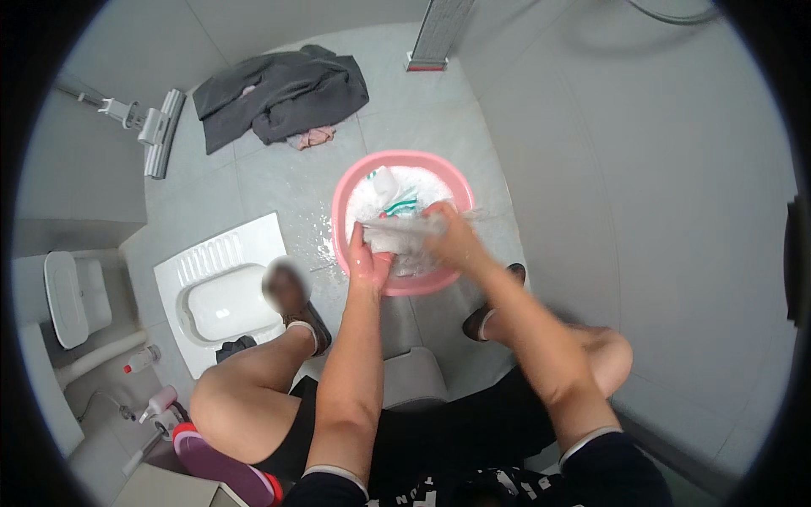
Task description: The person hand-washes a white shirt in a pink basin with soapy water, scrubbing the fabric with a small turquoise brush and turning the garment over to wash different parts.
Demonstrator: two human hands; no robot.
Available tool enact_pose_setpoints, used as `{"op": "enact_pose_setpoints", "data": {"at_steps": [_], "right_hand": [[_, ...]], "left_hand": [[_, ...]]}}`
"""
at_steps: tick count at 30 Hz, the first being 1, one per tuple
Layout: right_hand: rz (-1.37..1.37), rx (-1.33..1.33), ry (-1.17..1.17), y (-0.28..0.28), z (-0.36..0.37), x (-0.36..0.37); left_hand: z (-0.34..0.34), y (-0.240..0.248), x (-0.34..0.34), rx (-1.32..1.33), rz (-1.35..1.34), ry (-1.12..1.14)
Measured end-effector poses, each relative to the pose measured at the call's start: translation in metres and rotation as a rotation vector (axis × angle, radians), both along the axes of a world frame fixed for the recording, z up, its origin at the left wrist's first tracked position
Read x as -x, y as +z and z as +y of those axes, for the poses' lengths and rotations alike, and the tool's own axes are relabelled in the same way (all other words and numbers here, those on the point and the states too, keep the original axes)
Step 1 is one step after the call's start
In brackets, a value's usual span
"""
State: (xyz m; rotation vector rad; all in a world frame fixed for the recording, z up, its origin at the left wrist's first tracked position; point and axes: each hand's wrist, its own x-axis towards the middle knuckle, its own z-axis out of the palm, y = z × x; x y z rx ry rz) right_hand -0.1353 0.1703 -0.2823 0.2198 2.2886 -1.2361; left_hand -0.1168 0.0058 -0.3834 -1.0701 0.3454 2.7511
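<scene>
A pink basin (340,221) of suds stands on the floor between my feet. Stretched across it is a wet light-grey cloth (395,240), whose kind I cannot make out. My left hand (370,260) holds its left end, palm turned up and thumb raised. The other end is in my right hand (452,238), fingers curled round it and slightly smeared by motion. Behind the hands, a white cloth with green stripes (400,203) lies in the foam. Lower parts of the held cloth blend into the suds.
Left of the basin is a white squat toilet (224,304). Dark grey clothing (287,97) lies on the tiles beyond, with a pink cloth (312,138) beside it. A flat mop (160,131) leans at the far left. Splashed suds (326,241) wet the floor.
</scene>
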Motion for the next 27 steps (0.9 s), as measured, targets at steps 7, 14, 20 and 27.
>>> {"op": "enact_pose_setpoints", "data": {"at_steps": [7,14,20,27], "right_hand": [[0.338,-0.202,0.289,-0.058,-0.093,-0.047],[0.898,-0.415,-0.282,-0.172,-0.113,0.016],[0.179,-0.336,-0.069,-0.228,-0.013,0.060],[0.325,-0.158,0.229,-0.239,0.000,0.024]], "left_hand": [[-0.014,-0.160,0.011,-0.403,0.359,-0.243],[-0.020,-0.141,0.031,0.352,-0.041,-0.365],[0.017,-0.088,0.040,0.616,-0.251,-0.379],[0.003,-0.118,0.021,0.452,-0.196,-0.325]]}}
